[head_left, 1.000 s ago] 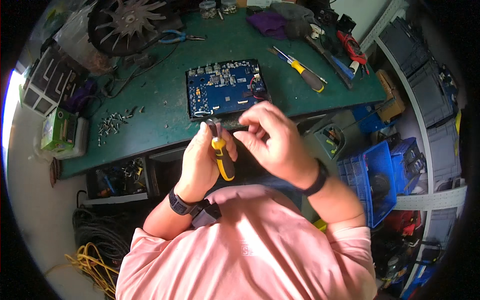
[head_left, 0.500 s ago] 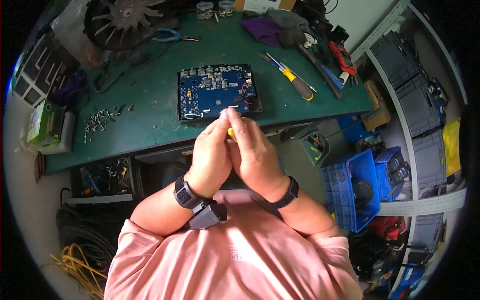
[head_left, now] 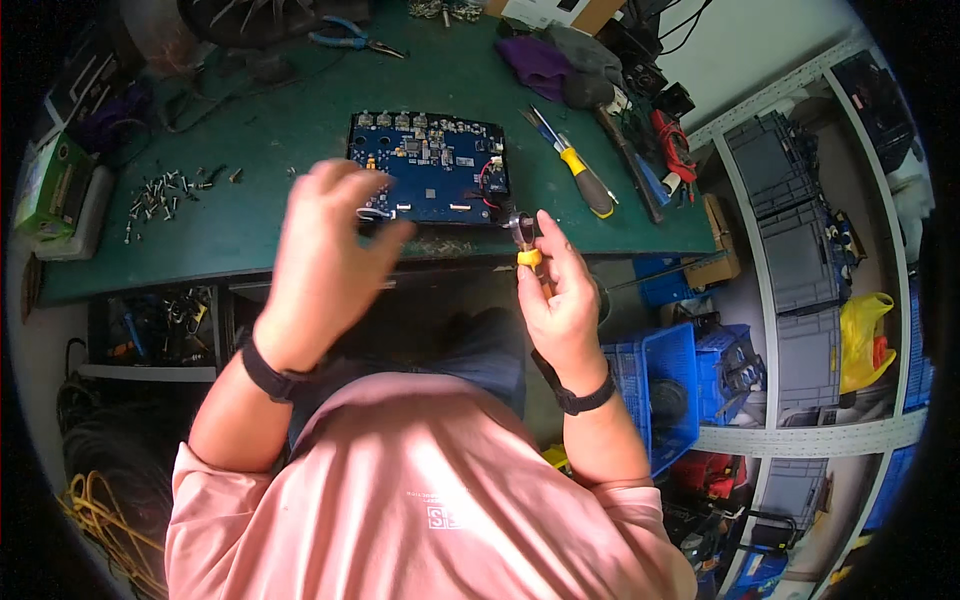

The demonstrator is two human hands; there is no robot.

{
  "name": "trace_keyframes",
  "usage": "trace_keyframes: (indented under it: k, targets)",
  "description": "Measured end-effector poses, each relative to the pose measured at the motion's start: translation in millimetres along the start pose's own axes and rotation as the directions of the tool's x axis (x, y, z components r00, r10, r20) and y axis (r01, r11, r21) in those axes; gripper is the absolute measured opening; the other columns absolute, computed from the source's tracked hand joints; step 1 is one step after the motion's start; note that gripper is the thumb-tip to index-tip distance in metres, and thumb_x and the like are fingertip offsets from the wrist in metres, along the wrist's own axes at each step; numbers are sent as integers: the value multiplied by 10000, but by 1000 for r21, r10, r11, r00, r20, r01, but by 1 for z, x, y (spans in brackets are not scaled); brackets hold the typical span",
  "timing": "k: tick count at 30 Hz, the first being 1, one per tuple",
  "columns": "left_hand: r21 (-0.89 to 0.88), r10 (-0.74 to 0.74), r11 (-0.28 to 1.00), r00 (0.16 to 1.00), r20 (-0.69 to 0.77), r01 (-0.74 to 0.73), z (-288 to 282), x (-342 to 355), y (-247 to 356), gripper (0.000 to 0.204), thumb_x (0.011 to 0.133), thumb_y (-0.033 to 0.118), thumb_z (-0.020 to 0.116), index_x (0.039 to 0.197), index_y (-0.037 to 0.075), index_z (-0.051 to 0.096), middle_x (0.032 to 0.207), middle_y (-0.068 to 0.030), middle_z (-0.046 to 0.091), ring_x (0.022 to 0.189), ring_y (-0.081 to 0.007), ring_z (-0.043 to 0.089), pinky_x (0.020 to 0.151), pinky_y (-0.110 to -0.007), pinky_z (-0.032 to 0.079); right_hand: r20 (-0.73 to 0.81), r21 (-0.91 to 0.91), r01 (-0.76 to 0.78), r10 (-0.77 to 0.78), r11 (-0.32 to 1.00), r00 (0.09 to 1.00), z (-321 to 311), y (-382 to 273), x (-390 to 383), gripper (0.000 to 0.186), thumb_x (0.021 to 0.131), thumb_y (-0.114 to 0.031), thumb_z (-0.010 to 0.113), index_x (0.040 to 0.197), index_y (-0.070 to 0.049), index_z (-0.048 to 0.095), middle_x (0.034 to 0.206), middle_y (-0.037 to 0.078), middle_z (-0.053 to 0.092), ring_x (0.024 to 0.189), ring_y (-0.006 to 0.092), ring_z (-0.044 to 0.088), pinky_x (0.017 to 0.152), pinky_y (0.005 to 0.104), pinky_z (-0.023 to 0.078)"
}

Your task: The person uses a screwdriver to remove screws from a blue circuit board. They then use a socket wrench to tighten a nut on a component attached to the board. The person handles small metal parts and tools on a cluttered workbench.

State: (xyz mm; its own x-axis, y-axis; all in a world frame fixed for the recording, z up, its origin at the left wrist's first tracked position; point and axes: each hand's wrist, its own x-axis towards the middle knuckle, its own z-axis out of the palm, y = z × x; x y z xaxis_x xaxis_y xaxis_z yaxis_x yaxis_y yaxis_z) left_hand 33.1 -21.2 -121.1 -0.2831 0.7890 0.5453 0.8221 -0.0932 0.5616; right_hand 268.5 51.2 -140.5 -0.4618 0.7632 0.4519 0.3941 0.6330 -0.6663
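Observation:
In my right hand (head_left: 566,318) is a small hand tool (head_left: 530,257) with a shiny rounded metal head and a yellow collar, like a ratchet wrench. Its head stands up by the front right corner of a blue circuit board (head_left: 432,178) in a dark casing; I cannot tell whether they touch. My left hand (head_left: 325,250) is raised, blurred by motion, with thumb and fingers apart and nothing visible in them. It hides the board's front left part. The board lies near the front edge of the green bench (head_left: 270,130).
Several loose screws (head_left: 165,198) lie on the left. A yellow-and-grey screwdriver (head_left: 588,182) and a hammer (head_left: 628,155) lie to the right, beside a red meter (head_left: 674,145). Blue-handled pliers (head_left: 343,38) are at the back. Blue crates (head_left: 655,390) stand below right.
My hands have parted: the left moved left and opened, the right moved right with the yellow-collared tool. My view has shifted slightly.

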Motion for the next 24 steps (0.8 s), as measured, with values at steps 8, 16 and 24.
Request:
trace_keyframes:
  k: [8, 16, 24]
  targets:
    - [-278, -567, 738, 789, 237, 614, 3, 3, -41, 457, 918, 162, 618, 1314, -36, 504, 860, -112, 661, 501, -117, 566, 415, -250, 427, 92, 109, -109, 99, 988, 991, 8, 15, 13, 472, 869, 42, 573, 1336, 24, 509, 1009, 139, 596, 819, 200, 597, 746, 281, 498]
    - [-90, -429, 888, 882, 194, 451, 30, 13, -63, 447, 892, 178, 645, 1240, -87, 552, 723, -169, 637, 576, -198, 602, 559, -334, 471, 110, 5, -66, 65, 998, 992, 13, 10, 24, 469, 861, 52, 566, 1327, 34, 514, 990, 141, 590, 792, 201, 591, 724, 282, 498]
    - [-115, -404, 903, 910, 94, 413, 31, 8, -51, 419, 857, 134, 654, 1207, -85, 583, 746, -225, 628, 678, -300, 632, 664, -381, 490, 58, 5, -100, 100, 995, 993, 15, 17, 26, 457, 851, 58, 563, 1307, 34, 535, 942, 134, 589, 738, 185, 576, 680, 281, 491]
